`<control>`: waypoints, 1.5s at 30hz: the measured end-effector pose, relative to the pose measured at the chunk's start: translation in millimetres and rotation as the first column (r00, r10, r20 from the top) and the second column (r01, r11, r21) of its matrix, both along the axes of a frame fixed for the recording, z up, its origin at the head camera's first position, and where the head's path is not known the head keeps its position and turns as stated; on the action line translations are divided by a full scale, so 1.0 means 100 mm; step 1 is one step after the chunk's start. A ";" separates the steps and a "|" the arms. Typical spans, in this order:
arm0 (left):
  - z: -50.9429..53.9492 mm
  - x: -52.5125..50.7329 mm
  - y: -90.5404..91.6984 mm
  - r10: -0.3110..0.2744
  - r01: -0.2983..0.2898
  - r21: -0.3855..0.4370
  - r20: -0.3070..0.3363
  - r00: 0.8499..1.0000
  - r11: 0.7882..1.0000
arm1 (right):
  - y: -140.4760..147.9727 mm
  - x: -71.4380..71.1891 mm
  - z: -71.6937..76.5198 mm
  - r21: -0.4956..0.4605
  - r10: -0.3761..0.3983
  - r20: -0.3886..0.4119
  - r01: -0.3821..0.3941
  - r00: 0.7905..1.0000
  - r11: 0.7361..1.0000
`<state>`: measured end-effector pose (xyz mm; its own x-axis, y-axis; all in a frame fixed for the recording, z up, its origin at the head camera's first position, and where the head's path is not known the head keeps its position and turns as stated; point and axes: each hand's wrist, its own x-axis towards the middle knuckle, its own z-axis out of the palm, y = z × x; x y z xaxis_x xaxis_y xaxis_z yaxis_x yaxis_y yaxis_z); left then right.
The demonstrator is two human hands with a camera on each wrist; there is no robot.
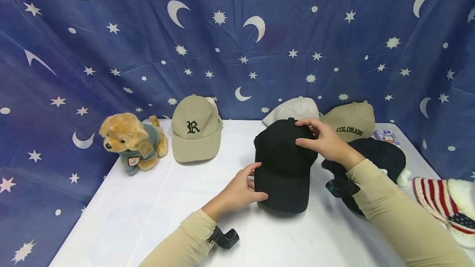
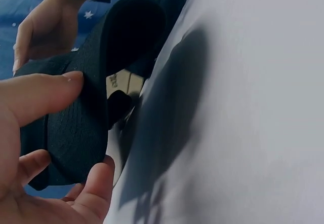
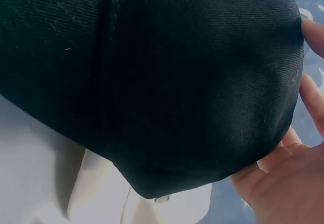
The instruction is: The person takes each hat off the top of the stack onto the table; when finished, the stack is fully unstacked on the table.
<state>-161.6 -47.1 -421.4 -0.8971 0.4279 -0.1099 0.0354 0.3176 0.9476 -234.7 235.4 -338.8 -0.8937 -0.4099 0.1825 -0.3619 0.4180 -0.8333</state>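
A plain black baseball cap is held up over the white table, its brim toward me. My left hand grips the brim's left edge. The left wrist view shows the thumb on one face of the brim and fingers on the other. My right hand holds the crown at its upper right, with thumb and fingers spread over it. In the right wrist view the dark crown fills most of the picture, and fingers touch its edge. The cap's inside is mostly hidden.
Left on the table are a plush dog and a beige cap marked R. Behind stand a white cap and a tan COLORADO cap. Another black cap lies under my right forearm, near a white plush toy.
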 end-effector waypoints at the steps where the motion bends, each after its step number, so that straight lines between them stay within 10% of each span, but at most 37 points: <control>1: -0.01 0.00 0.04 -0.002 0.002 0.004 0.006 1.000 1.000 | 0.03 0.01 0.00 0.007 -0.004 0.003 0.004 1.000 1.000; 21: -0.20 -0.08 0.57 -0.011 0.012 -0.068 0.014 1.000 0.998 | 0.35 0.00 -0.11 0.151 -0.111 0.011 0.108 0.994 0.983; 45: -0.14 -0.06 0.86 0.004 -0.018 -0.256 -0.056 0.998 0.967 | 0.49 -0.10 -0.20 0.199 -0.163 0.040 0.152 0.986 0.968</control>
<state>-167.7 39.2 -435.2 -0.9091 0.3822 -0.1653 0.0801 0.5500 0.8313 -244.2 284.2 -359.1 -0.9562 -0.2863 0.0614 -0.2342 0.6219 -0.7473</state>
